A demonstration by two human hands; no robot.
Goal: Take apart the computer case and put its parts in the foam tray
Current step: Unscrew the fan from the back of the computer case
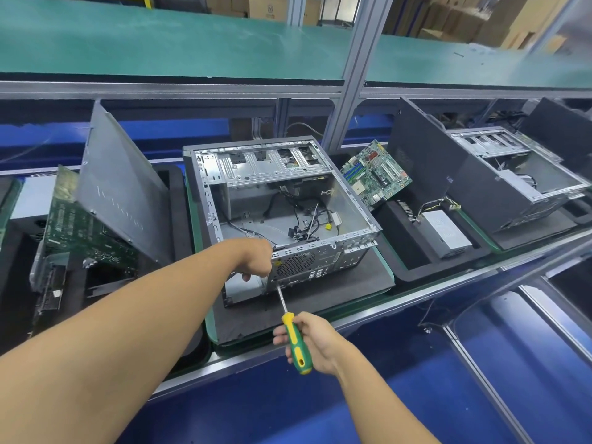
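Note:
An open computer case (pixel 349 200) lies on its side on a black foam tray (pixel 320 296) in front of me, with loose cables inside. My left hand (pixel 256 257) grips the case's near rear edge, fingers curled over it. My right hand (pixel 307 341) holds a green and yellow screwdriver (pixel 296 342) by its handle; the shaft tip touches the case's rear panel just below my left hand. A silver power supply box (pixel 243 288) shows at the case's near left corner. To the right, a motherboard (pixel 376 174) leans upright and a power supply (pixel 447 233) lies in another foam tray (pixel 403 267).
At the left, a grey side panel (pixel 118 187) and a green board (pixel 73 225) lean in a foam tray. Another opened case (pixel 512 184) stands at the right with a dark panel (pixel 419 155) leaning beside it. An aluminium post (pixel 355 68) rises behind the case. Blue floor lies below.

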